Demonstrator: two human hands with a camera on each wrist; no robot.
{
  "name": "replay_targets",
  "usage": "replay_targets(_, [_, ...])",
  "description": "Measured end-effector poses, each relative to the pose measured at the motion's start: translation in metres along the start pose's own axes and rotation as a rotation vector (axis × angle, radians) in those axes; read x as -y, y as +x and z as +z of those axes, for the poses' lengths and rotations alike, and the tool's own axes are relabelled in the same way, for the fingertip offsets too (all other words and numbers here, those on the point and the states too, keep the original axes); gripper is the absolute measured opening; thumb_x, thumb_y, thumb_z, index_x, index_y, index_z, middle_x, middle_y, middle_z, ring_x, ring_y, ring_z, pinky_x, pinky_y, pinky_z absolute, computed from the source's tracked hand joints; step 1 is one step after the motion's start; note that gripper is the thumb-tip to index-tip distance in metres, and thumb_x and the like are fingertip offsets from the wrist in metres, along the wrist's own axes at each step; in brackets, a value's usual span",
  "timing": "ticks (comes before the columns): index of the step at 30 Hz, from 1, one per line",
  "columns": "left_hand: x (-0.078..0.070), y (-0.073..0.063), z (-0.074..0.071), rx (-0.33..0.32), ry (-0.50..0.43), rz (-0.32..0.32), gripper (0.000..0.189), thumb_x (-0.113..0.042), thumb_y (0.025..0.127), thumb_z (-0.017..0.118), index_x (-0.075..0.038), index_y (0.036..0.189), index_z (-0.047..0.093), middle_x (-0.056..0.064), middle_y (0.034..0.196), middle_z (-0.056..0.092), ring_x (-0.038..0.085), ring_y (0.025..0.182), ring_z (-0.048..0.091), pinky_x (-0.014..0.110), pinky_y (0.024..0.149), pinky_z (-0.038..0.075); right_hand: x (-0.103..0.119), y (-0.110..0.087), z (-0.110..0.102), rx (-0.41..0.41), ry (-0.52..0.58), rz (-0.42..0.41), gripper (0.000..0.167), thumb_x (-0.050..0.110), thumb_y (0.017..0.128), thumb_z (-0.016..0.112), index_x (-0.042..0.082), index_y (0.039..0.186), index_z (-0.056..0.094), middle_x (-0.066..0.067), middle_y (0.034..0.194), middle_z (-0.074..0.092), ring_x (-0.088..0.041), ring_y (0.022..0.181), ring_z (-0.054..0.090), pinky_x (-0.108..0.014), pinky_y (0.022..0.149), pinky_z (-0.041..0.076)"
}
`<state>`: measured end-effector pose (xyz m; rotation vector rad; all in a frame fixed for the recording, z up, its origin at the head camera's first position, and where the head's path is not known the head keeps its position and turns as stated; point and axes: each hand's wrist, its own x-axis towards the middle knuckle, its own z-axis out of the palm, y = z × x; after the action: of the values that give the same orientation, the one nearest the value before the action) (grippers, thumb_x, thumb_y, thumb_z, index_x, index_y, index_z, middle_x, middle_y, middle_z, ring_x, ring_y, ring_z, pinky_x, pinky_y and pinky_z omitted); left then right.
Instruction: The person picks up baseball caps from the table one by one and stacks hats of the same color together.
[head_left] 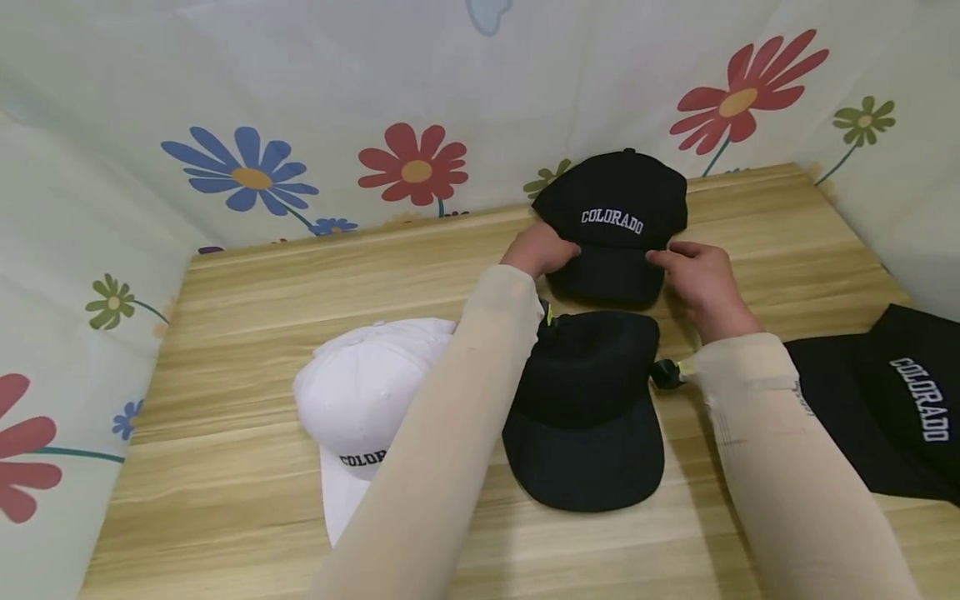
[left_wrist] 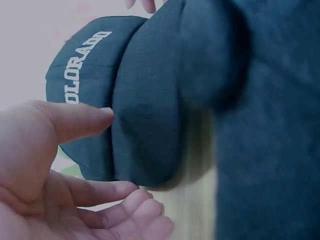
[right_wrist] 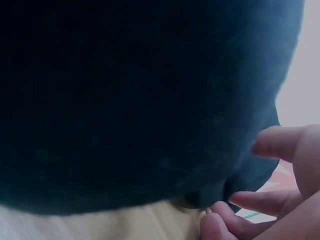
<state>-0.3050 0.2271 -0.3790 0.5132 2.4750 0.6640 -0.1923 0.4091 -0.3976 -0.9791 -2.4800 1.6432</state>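
Observation:
A black cap (head_left: 615, 187) with white COLORADO lettering sits at the back of the table, brim toward me. My left hand (head_left: 540, 250) pinches the left side of its brim, and my right hand (head_left: 702, 283) pinches the right side. In the left wrist view, the left thumb (left_wrist: 90, 121) lies at the seam between crown and brim, with the fingers under the edge. Another black cap (head_left: 588, 400) rests just in front, between my forearms. It fills much of the right wrist view, where the right hand (right_wrist: 280, 200) shows at the lower right.
A white COLORADO cap (head_left: 360, 392) lies left of the middle, partly behind my left sleeve. One more black COLORADO cap (head_left: 892, 400) lies at the right, turned sideways. Flower-printed cloth (head_left: 330, 67) hangs along the back and sides of the wooden table (head_left: 225, 467).

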Motion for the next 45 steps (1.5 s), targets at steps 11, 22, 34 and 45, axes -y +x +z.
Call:
replay_targets(11, [-0.009,-0.019,-0.015,-0.154,-0.093,-0.017,0.047,-0.038,0.093,0.063,-0.004,0.125,0.058,0.007,0.125,0.061,0.019,0.103,0.059,0.029,0.089,0.049,0.005,-0.012,-0.01,0.012,0.148,0.029,0.079,0.043,0.089,0.065,0.01,0.152,0.031,-0.009,0.145,0.04,-0.005,0.086,0.054,-0.013,0.074,0.05])
replay_targets(22, [-0.014,-0.052,-0.036,-0.126,-0.291,0.009,0.048,-0.032,0.087,0.072,-0.005,0.122,0.054,0.005,0.105,0.058,0.018,0.089,0.057,0.025,0.073,0.05,0.022,-0.036,-0.028,0.055,0.346,-0.09,0.084,0.034,0.082,0.075,0.006,0.15,0.035,-0.008,0.133,0.045,-0.002,0.08,0.061,-0.01,0.069,0.051])
replay_targets(34, [-0.006,-0.106,-0.045,-0.091,-0.4,0.038,0.085,-0.032,0.084,0.075,-0.009,0.151,0.029,0.006,0.146,0.046,0.021,0.09,0.066,0.034,0.097,0.051,0.033,-0.075,-0.038,0.108,0.296,-0.176,0.084,0.031,0.083,0.075,0.005,0.15,0.034,0.004,0.115,0.047,-0.007,0.087,0.057,-0.011,0.072,0.051])
replay_targets(45, [0.007,-0.155,-0.045,-0.169,-0.307,0.085,0.069,-0.033,0.083,0.076,-0.005,0.139,0.045,0.008,0.126,0.06,0.021,0.098,0.064,0.034,0.091,0.052,0.031,-0.115,-0.038,0.177,0.278,-0.258,0.082,0.029,0.085,0.073,0.002,0.15,0.031,0.002,0.115,0.044,-0.011,0.097,0.05,-0.011,0.073,0.051])
